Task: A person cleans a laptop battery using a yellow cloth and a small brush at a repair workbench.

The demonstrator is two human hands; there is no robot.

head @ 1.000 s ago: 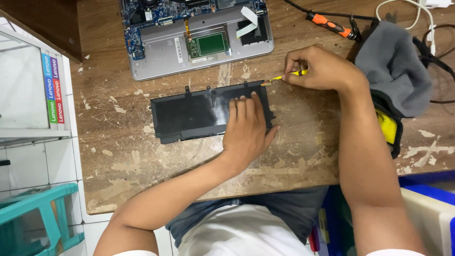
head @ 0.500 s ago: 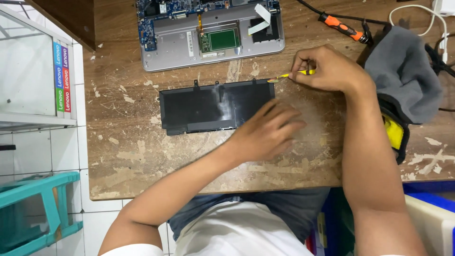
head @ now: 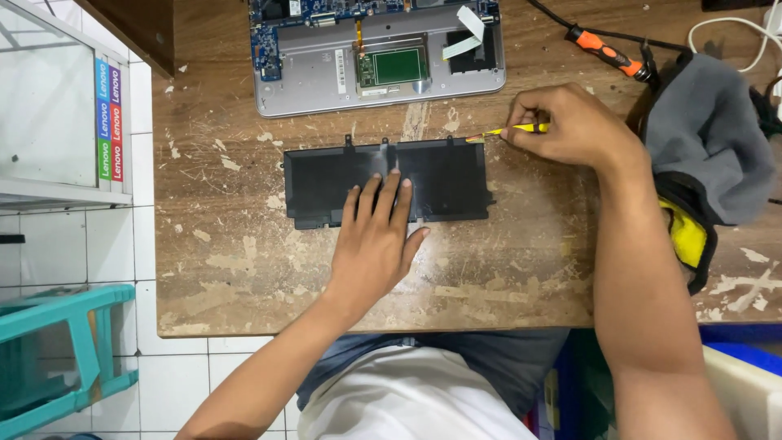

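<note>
Battery (head: 326, 183) lies mid-worktop under the flat, open left hand (head: 375, 244); right hand (head: 570, 126) pinches what looks like a yellow screwdriver (head: 509, 130) by its corner

Repair workshop: opened laptop (head: 379, 53), screwdriver (head: 604, 51)

Grey cloth (head: 707, 147) — teal stool (head: 61, 358)

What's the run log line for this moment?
left hand flat on black battery pack | right hand holds yellow tool at its corner
</note>
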